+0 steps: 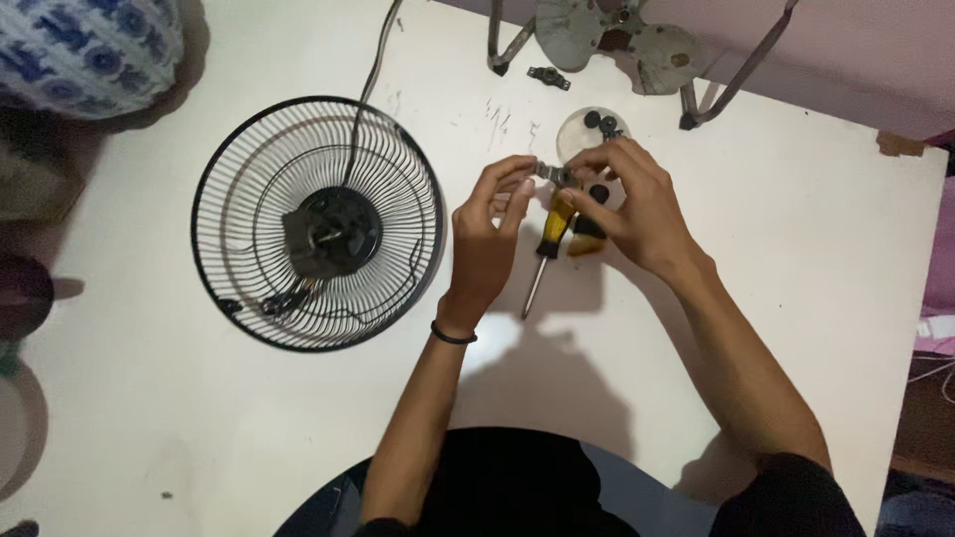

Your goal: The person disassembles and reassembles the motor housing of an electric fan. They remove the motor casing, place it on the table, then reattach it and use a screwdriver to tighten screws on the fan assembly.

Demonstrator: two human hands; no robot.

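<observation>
Grey metal bracket, small, pinched between fingertips of left hand and right hand, held above white table. Both hands' fingers closed on part. Yellow-handled screwdriver lies directly beneath, tip toward person. Clear round lid with dark screws just beyond hands. Black wire fan guard with motor to left; grey fan blade at far edge. Handling judgement: keep grip low over table so small part cannot roll off.

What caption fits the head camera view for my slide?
Both hands, left hand and right hand, pinch a small metal part above a yellow-handled screwdriver, beside a black fan grille.
</observation>
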